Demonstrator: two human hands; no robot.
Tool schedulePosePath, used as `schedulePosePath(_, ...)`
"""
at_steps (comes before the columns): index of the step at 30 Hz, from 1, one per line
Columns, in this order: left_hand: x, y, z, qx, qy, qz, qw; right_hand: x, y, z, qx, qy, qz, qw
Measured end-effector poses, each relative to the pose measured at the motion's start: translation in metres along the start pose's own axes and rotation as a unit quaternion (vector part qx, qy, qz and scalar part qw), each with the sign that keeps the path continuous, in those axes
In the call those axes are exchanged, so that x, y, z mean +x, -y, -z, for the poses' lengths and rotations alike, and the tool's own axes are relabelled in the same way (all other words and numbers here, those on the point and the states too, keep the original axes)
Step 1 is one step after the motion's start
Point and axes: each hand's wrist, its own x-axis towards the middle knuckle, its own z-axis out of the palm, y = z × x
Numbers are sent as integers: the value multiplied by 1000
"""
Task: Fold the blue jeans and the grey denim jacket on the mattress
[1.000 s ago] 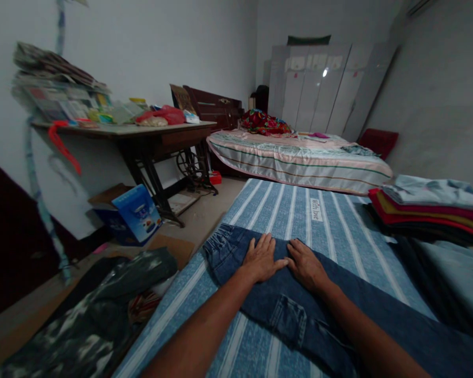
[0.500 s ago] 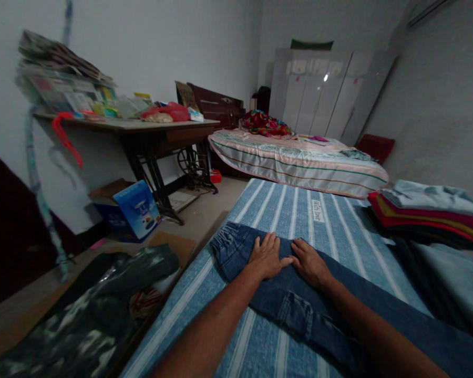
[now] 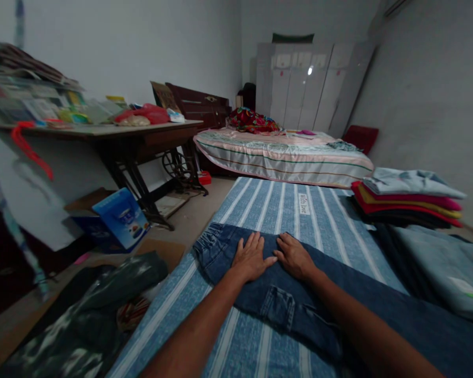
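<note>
A pair of dark blue jeans [image 3: 256,294] lies lengthwise across a blue-and-white striped cloth [image 3: 236,205], its gathered elastic waist at the left and a side pocket facing up. My left hand [image 3: 250,256] rests flat on the jeans near the waist, fingers spread. Just to its right, my right hand [image 3: 295,256] also lies on the denim with its fingers stretched out and slightly bent. The two thumbs come close together. The legs of the jeans run under my right forearm toward the lower right.
At the right stand a stack of folded clothes [image 3: 410,202] and more folded garments [image 3: 445,262]. Camouflage clothing [image 3: 90,320] lies in a box at lower left. Beyond are a blue carton [image 3: 122,220], a sewing-machine table [image 3: 142,131], another bed [image 3: 284,155] and a wardrobe [image 3: 295,89].
The view has turned slightly to the right, so the surroundings sit farther left. Both hands stay flat on the jeans, nearly unchanged in place.
</note>
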Motion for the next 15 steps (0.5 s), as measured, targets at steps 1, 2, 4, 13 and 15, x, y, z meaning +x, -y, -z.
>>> schedulePosePath(1,1,0,1,4,3,2,1000,1,1,2,0,3,-3,1000)
schedulePosePath(2,2,-1,2,9,7,5,1000,2,2,3,1,7,-6,1000)
schedulePosePath(4,5,-3,5,15,24,11,1000,2,4,7,4,14,-9,1000)
schedulePosePath(13,17,11,15,53,-10,29,998,3,9,18,23,30,-19,999)
schedulePosePath(15,18,17,11,57,-16,29,998,4,9,19,28,36,-23,999)
